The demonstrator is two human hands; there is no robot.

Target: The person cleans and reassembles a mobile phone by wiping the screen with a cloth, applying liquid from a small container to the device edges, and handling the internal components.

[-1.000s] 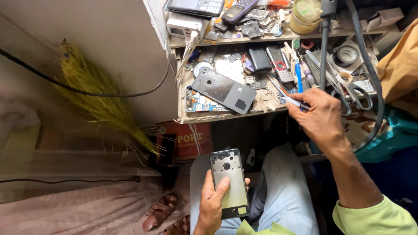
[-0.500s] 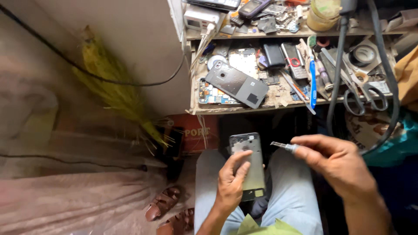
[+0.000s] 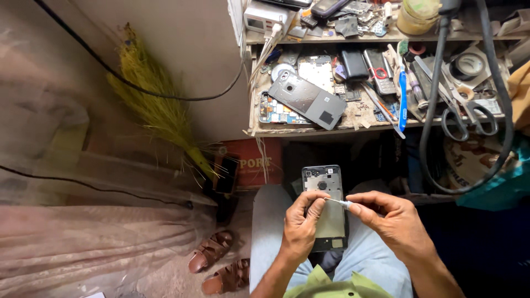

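We note the left hand point(image 3: 301, 229) wrapped around an opened phone point(image 3: 327, 207), back cover off, held upright over the lap; grip closed on the phone's left edge, thumb resting on the inner plate. The right hand point(image 3: 393, 219) pinches a thin metal tool point(image 3: 338, 202) between thumb and forefinger, tip pointing left and sitting at the phone's mid section, approx. touching the thumb of the other hand. We cannot tell whether the tip is seated in a screw or a seam.

On the counter point(image 3: 309, 131) above: a detached dark back cover point(image 3: 307, 100), a circuit board point(image 3: 276, 113) partly under it, a blue-handled tool point(image 3: 402, 94), scissors point(image 3: 461, 110), a feature phone point(image 3: 375, 70), misc. small parts. A black cable point(image 3: 436, 94) loops down at right. On the floor at left: a grass broom point(image 3: 157, 105) against the wall and a pair of brown sandals point(image 3: 218, 262).

Our judgement re. doing this step well: keep the phone braced flat against the thigh, hold the tool square to the work point, apply light pressure only, and keep the supporting thumb clear of the tip so a slip does not gouge the plate or skin. Lighting in the lap area is dim; working nearer the counter would help.
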